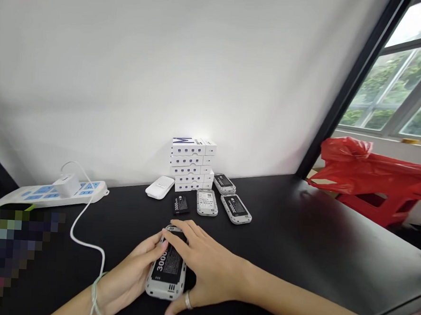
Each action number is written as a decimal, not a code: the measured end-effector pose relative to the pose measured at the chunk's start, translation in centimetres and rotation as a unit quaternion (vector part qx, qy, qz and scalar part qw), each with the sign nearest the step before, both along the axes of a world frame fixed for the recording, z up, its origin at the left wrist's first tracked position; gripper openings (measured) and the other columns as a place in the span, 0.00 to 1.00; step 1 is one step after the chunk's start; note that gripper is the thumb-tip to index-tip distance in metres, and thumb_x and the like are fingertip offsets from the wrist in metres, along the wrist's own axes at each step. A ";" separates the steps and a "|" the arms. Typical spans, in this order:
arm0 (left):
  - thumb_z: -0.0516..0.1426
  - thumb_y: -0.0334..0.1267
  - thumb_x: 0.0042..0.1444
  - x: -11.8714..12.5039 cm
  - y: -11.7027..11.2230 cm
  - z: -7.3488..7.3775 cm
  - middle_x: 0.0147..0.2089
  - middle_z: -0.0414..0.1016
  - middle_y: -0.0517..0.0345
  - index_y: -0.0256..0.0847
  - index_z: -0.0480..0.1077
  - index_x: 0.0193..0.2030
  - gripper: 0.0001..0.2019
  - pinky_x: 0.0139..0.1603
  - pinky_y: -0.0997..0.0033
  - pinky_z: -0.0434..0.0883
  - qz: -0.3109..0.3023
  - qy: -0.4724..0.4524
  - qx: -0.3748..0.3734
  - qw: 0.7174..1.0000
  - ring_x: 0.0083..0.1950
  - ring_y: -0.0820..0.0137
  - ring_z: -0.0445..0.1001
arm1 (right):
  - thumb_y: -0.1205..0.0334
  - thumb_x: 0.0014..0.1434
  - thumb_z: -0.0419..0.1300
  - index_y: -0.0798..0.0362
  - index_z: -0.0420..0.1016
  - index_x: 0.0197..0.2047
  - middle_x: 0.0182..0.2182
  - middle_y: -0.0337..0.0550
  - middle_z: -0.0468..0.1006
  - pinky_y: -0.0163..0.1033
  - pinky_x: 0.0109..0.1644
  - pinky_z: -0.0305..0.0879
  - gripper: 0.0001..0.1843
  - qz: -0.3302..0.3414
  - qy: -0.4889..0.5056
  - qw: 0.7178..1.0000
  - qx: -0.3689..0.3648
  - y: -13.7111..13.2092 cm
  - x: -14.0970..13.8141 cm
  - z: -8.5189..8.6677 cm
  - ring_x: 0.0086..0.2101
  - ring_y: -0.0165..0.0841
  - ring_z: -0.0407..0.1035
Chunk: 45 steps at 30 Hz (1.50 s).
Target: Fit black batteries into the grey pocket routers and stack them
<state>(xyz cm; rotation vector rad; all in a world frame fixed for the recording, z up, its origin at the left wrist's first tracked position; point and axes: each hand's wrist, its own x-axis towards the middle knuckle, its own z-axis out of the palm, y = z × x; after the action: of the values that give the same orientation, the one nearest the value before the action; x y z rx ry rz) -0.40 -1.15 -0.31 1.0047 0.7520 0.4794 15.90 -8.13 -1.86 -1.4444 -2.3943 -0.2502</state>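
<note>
A small grey device (166,269) lies face down on the black table (299,229), its back open and a black battery marked 3000 showing in it. My left hand (126,278) cups the device's left side, fingers curled along its edge. My right hand (204,266) rests over the device's right side, fingers pressing on the battery's top end. Farther back lie a loose black battery (181,204), an open device with a white label (207,202) and two devices with batteries in them (236,208) (224,183).
A stack of small white boxes (192,165) stands against the white wall, a white back cover (159,186) beside it. A white power strip (51,191) with a charger and white cable (85,226) lies at the left. Red plastic stools (373,181) stand beyond the table's right edge, under a window.
</note>
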 end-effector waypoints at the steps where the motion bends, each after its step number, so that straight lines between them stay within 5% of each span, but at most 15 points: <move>1: 0.59 0.41 0.49 0.0 0.0 0.1 0.57 0.65 0.62 0.53 0.61 0.53 0.23 0.76 0.50 0.39 0.003 0.001 0.006 1.000 0.66 0.65 0.55 | 0.37 0.47 0.56 0.54 0.33 0.67 0.60 0.48 0.34 0.44 0.65 0.45 0.55 -0.012 0.012 1.000 -0.001 -0.1 -0.4 -0.2 0.60 0.38 0.34; 5: 0.59 0.41 0.49 0.1 0.0 0.1 0.59 0.63 0.63 0.54 0.61 0.53 0.23 0.76 0.49 0.36 0.007 -0.014 0.010 1.000 0.67 0.65 0.51 | 0.36 0.49 0.53 0.56 0.35 0.67 0.60 0.51 0.32 0.49 0.64 0.42 0.53 -0.054 0.038 0.998 -0.014 -0.1 -1.6 -0.6 0.61 0.43 0.29; 8: 0.56 0.43 0.51 0.2 0.2 -0.1 0.58 0.64 0.60 0.53 0.59 0.54 0.23 0.75 0.47 0.39 -0.034 -0.043 0.014 0.998 0.66 0.64 0.55 | 0.42 0.44 0.59 0.51 0.44 0.65 0.58 0.48 0.42 0.45 0.64 0.46 0.50 -0.024 0.070 0.997 -0.033 0.0 -0.4 0.3 0.59 0.39 0.38; 11: 0.51 0.49 0.53 0.0 0.5 -0.1 0.58 0.64 0.54 0.50 0.57 0.56 0.23 0.73 0.45 0.48 -0.100 -0.060 -0.005 0.993 0.62 0.62 0.62 | 0.43 0.37 0.64 0.46 0.48 0.62 0.55 0.43 0.49 0.40 0.63 0.49 0.51 0.010 0.100 0.992 -0.081 -0.2 3.7 2.3 0.55 0.31 0.46; 14: 0.50 0.51 0.53 -0.4 0.9 0.0 0.56 0.66 0.51 0.51 0.51 0.58 0.26 0.71 0.45 0.51 -0.112 -0.049 -0.023 0.992 0.59 0.61 0.66 | 0.40 0.42 0.60 0.44 0.47 0.63 0.57 0.43 0.46 0.47 0.64 0.45 0.48 -0.081 0.081 0.987 -0.108 -0.4 9.5 3.8 0.58 0.34 0.43; 17: 0.51 0.49 0.53 -0.7 1.0 0.0 0.55 0.68 0.50 0.52 0.48 0.59 0.27 0.70 0.45 0.51 -0.126 -0.040 -0.020 0.991 0.58 0.60 0.67 | 0.36 0.43 0.58 0.39 0.44 0.64 0.59 0.40 0.40 0.54 0.63 0.41 0.48 -0.148 0.045 0.978 -0.140 -0.4 14.2 3.8 0.59 0.37 0.40; 21: 0.52 0.47 0.53 -0.7 1.1 0.0 0.54 0.68 0.47 0.47 0.52 0.58 0.26 0.70 0.45 0.51 -0.142 -0.041 -0.011 0.989 0.59 0.59 0.66 | 0.34 0.45 0.55 0.35 0.39 0.65 0.60 0.35 0.35 0.56 0.64 0.36 0.48 -0.178 0.034 0.966 -0.185 -0.1 16.9 3.0 0.62 0.39 0.32; 29: 0.52 0.47 0.52 -0.7 1.2 0.2 0.52 0.70 0.45 0.45 0.53 0.58 0.27 0.70 0.46 0.51 -0.154 -0.034 -0.015 0.987 0.57 0.59 0.68 | 0.36 0.50 0.53 0.28 0.43 0.62 0.59 0.25 0.21 0.64 0.59 0.25 0.39 -0.153 0.011 0.946 -0.286 -0.1 17.3 5.6 0.61 0.45 0.13; 33: 0.53 0.47 0.52 -0.8 1.2 0.2 0.51 0.71 0.45 0.45 0.53 0.58 0.27 0.69 0.47 0.52 -0.160 -0.032 -0.009 0.987 0.56 0.59 0.69 | 0.35 0.46 0.56 0.36 0.47 0.63 0.61 0.33 0.30 0.59 0.64 0.27 0.44 -0.165 0.032 0.958 -0.234 1.4 16.0 6.6 0.62 0.47 0.22; 38: 0.52 0.49 0.51 -0.8 1.0 0.3 0.49 0.72 0.44 0.44 0.54 0.57 0.28 0.68 0.48 0.53 -0.155 -0.025 -0.006 0.988 0.55 0.59 0.69 | 0.31 0.42 0.56 0.46 0.49 0.64 0.57 0.44 0.48 0.54 0.64 0.42 0.51 -0.145 0.019 0.971 -0.191 5.6 11.7 5.9 0.58 0.44 0.41; 42: 0.51 0.51 0.51 -0.9 1.2 0.3 0.49 0.72 0.46 0.45 0.55 0.57 0.27 0.68 0.50 0.52 -0.157 -0.034 -0.022 0.987 0.55 0.59 0.69 | 0.35 0.35 0.62 0.45 0.34 0.67 0.59 0.45 0.42 0.58 0.60 0.45 0.63 -0.171 -0.031 0.951 -0.256 8.4 10.2 5.9 0.57 0.51 0.40; 45: 0.51 0.52 0.50 -0.8 1.4 0.2 0.49 0.72 0.46 0.44 0.56 0.56 0.27 0.68 0.52 0.51 -0.156 -0.040 -0.038 0.986 0.55 0.60 0.69 | 0.36 0.31 0.64 0.47 0.33 0.67 0.58 0.47 0.42 0.58 0.62 0.41 0.67 -0.170 -0.047 0.947 -0.269 8.3 10.0 6.4 0.58 0.52 0.38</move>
<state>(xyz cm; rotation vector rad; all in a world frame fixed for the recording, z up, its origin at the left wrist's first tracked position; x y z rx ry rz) -1.23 0.28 -0.09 1.0033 0.5243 0.2163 25.88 0.21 4.55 -2.1315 -2.3796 0.2930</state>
